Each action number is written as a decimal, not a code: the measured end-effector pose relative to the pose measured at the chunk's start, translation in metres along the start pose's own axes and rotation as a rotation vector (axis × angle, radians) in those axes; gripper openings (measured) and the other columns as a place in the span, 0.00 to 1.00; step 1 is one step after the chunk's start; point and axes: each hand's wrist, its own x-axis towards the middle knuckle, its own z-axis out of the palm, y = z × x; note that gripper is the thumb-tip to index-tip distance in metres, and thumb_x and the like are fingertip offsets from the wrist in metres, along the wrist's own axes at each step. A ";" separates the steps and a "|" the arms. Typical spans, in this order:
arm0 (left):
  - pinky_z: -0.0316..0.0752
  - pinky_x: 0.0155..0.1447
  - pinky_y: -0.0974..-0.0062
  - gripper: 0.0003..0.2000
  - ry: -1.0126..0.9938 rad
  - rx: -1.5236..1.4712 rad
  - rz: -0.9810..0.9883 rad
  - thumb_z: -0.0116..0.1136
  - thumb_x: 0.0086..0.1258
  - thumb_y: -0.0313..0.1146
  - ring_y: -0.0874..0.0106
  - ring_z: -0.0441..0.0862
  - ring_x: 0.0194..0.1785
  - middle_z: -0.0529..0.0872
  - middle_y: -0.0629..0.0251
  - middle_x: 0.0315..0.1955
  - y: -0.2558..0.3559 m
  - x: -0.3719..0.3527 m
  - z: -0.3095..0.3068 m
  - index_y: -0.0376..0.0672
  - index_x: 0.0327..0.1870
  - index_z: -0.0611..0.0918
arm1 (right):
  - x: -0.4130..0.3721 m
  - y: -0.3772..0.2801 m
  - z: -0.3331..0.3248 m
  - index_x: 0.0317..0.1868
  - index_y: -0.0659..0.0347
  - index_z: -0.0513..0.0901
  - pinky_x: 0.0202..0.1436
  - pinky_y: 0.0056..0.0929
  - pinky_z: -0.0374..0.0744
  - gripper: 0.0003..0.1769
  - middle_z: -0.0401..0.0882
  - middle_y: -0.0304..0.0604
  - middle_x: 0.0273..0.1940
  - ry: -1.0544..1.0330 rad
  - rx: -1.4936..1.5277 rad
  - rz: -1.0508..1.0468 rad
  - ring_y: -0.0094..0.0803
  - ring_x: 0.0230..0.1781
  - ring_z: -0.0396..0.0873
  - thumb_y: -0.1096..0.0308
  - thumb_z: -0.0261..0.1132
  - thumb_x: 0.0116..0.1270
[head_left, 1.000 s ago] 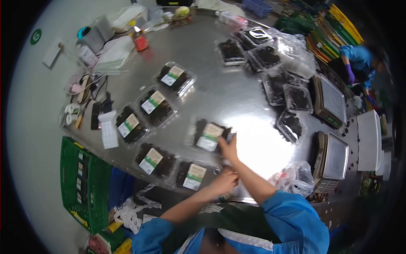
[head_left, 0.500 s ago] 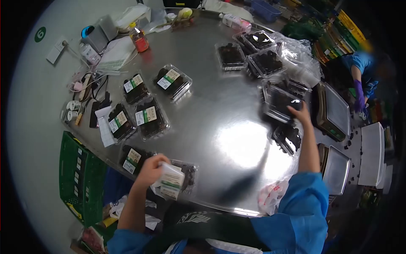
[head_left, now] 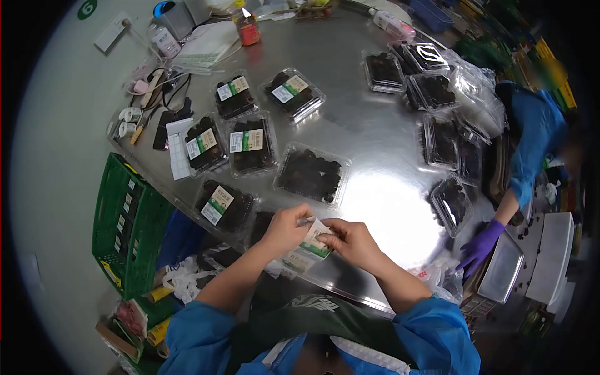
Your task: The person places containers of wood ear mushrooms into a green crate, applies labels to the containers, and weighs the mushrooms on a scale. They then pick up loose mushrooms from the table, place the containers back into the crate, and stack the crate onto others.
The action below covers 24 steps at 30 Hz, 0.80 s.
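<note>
Close to the table's front edge, my left hand (head_left: 286, 230) is closed on a strip of printed labels (head_left: 314, 242), cream and green. The fingers of my right hand (head_left: 355, 242) pinch the same labels from the other side. Just beyond both hands lies an unlabelled clear clamshell box (head_left: 312, 174) of dark, lumpy contents. My left hand partly covers another dark-filled box (head_left: 261, 226). To its left sits a labelled box (head_left: 226, 205), and several more labelled boxes (head_left: 253, 142) stand farther back.
Several unlabelled boxes (head_left: 440, 140) and clear plastic packaging (head_left: 478, 94) occupy the table's right side. A co-worker's purple-gloved hand (head_left: 481, 247) reaches in beside metal-topped containers (head_left: 502, 265). A green crate (head_left: 128, 231) stands left, below the table. Bottles and cables line the back left.
My right hand has left the boxes at the right and joined my left hand at the labels. An unlabelled box now lies mid-table. The co-worker's arm has come closer, and the view has shifted.
</note>
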 end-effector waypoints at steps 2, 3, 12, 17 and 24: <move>0.69 0.29 0.78 0.04 0.029 0.191 0.070 0.57 0.55 0.25 0.81 0.74 0.26 0.78 0.64 0.19 -0.006 -0.005 -0.008 0.34 0.26 0.76 | 0.004 0.002 0.003 0.42 0.67 0.78 0.35 0.21 0.76 0.13 0.81 0.41 0.26 0.084 -0.108 -0.093 0.20 0.27 0.77 0.71 0.65 0.56; 0.67 0.27 0.77 0.06 0.043 0.393 0.141 0.59 0.55 0.26 0.82 0.73 0.24 0.77 0.63 0.17 -0.011 -0.009 -0.015 0.34 0.25 0.75 | 0.011 0.004 0.002 0.38 0.67 0.80 0.34 0.20 0.76 0.10 0.82 0.42 0.28 0.122 -0.226 -0.148 0.20 0.29 0.78 0.72 0.66 0.55; 0.71 0.39 0.75 0.04 0.025 -0.210 -0.094 0.56 0.53 0.23 0.71 0.79 0.35 0.79 0.57 0.29 -0.040 -0.015 -0.034 0.36 0.27 0.75 | 0.165 0.027 -0.028 0.45 0.61 0.74 0.45 0.39 0.74 0.31 0.79 0.52 0.39 0.207 -0.798 0.084 0.47 0.42 0.77 0.55 0.74 0.41; 0.72 0.40 0.72 0.06 -0.039 0.322 0.174 0.56 0.48 0.22 0.63 0.78 0.35 0.79 0.61 0.29 -0.048 -0.026 -0.074 0.38 0.28 0.79 | 0.088 0.107 -0.148 0.48 0.61 0.73 0.46 0.36 0.73 0.37 0.77 0.50 0.44 1.058 -0.962 -0.183 0.46 0.43 0.76 0.48 0.72 0.42; 0.73 0.43 0.79 0.02 -0.192 -0.174 -0.218 0.53 0.56 0.20 0.79 0.77 0.37 0.80 0.65 0.28 -0.035 -0.029 -0.049 0.32 0.30 0.76 | -0.072 0.188 -0.217 0.52 0.53 0.73 0.53 0.42 0.67 0.38 0.73 0.46 0.50 0.908 -0.919 0.437 0.42 0.51 0.70 0.45 0.71 0.40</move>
